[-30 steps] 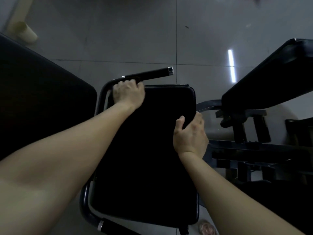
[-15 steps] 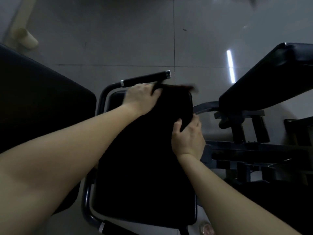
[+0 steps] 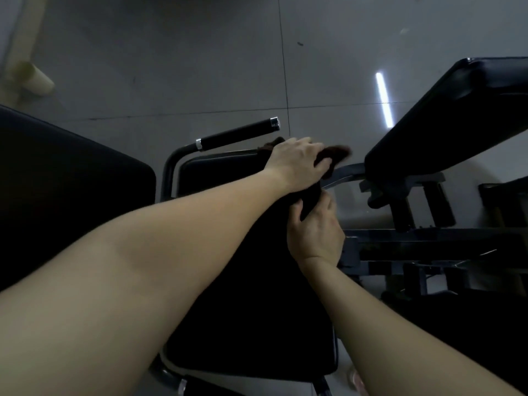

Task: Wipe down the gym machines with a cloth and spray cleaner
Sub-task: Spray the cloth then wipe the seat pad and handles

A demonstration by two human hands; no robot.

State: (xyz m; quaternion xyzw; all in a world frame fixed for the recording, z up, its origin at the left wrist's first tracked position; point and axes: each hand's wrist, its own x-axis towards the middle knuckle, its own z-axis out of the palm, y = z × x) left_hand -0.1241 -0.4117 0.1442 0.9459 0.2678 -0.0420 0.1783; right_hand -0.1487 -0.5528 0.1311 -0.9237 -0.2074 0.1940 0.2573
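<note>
— Where is the cloth (image 3: 335, 152)?
— Bunched under the left hand (image 3: 298, 164) at the far right corner of the seat pad (image 3: 223, 172). The fingers curl over it and press it down.
— And the right hand (image 3: 315, 232)?
— Just beside it and nearer. It grips the pad's right edge, thumb on top.

The floor of glossy grey square tiles (image 3: 171, 67) fills the upper part of the view under dim, flat light. A thin dark grout line (image 3: 283, 81) runs away from the viewer and meets a crosswise one. To the right, a bright white strip-light reflection (image 3: 384, 100) lies slanted on the tiles. A cream-coloured post with a rounded foot (image 3: 37, 78) stands at the far left. A small dark speck (image 3: 299, 43) marks one tile.
</note>
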